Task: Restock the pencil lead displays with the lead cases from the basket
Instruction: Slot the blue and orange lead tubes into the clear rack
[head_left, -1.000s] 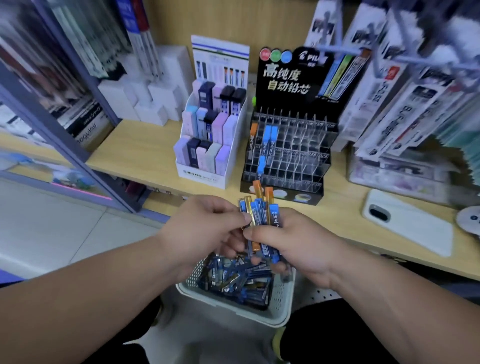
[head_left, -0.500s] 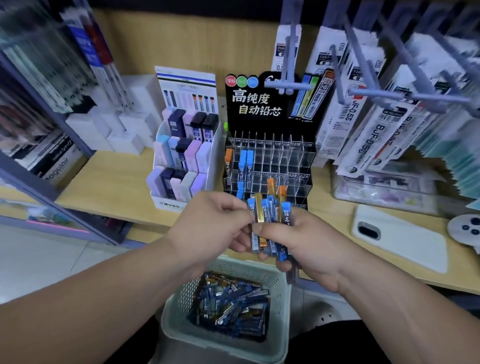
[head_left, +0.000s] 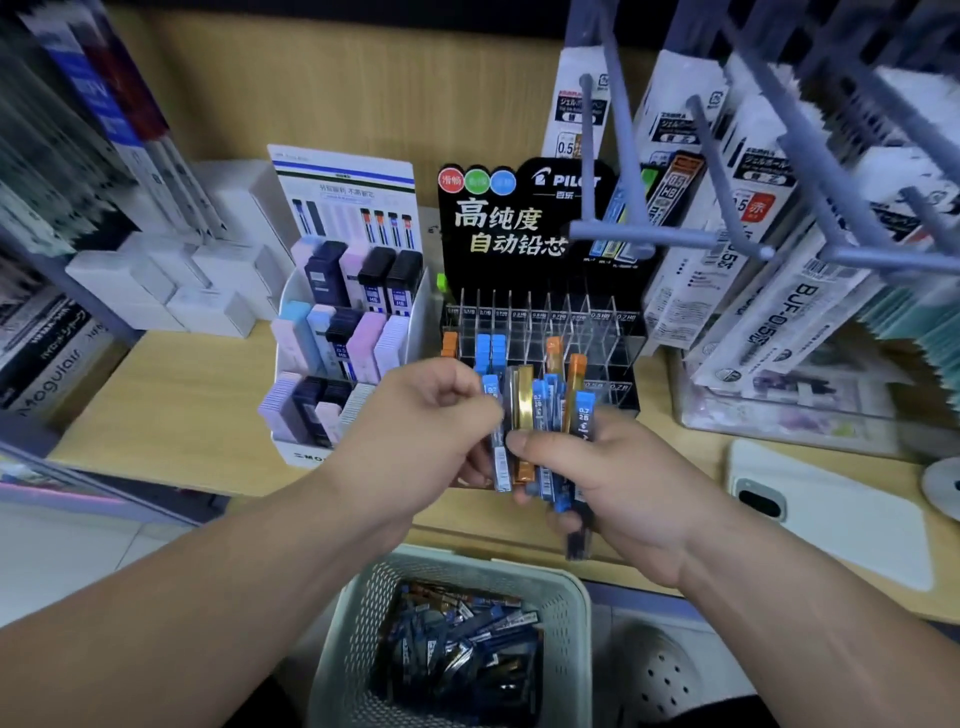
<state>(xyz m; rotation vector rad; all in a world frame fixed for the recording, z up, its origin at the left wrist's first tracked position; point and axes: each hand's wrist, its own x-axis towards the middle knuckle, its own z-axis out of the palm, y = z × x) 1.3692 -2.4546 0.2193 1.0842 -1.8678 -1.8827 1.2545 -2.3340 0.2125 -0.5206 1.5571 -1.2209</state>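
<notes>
My right hand (head_left: 618, 483) holds an upright bundle of lead cases (head_left: 550, 415), blue, orange and gold, in front of the black Pilot lead display (head_left: 545, 332). My left hand (head_left: 421, 431) pinches one blue-capped case (head_left: 493, 410) at the left edge of the bundle. The display's clear slots hold one orange case (head_left: 449, 344) and a few blue ones (head_left: 489, 349) at the left; most slots stand bare. Below my hands, a pale green basket (head_left: 353, 613) holds several more lead cases (head_left: 462, 649).
A white Mono display (head_left: 337, 332) with pastel and dark cases stands left of the Pilot one. White boxes (head_left: 171, 280) sit further left. Hanging refill packs on grey hooks (head_left: 727, 218) crowd the right. A white phone (head_left: 831, 509) lies on the wooden shelf (head_left: 171, 405).
Both hands have risen with the bundle, from over the basket to in front of the Pilot display's lower rows. My view has tilted so the basket sits lower.
</notes>
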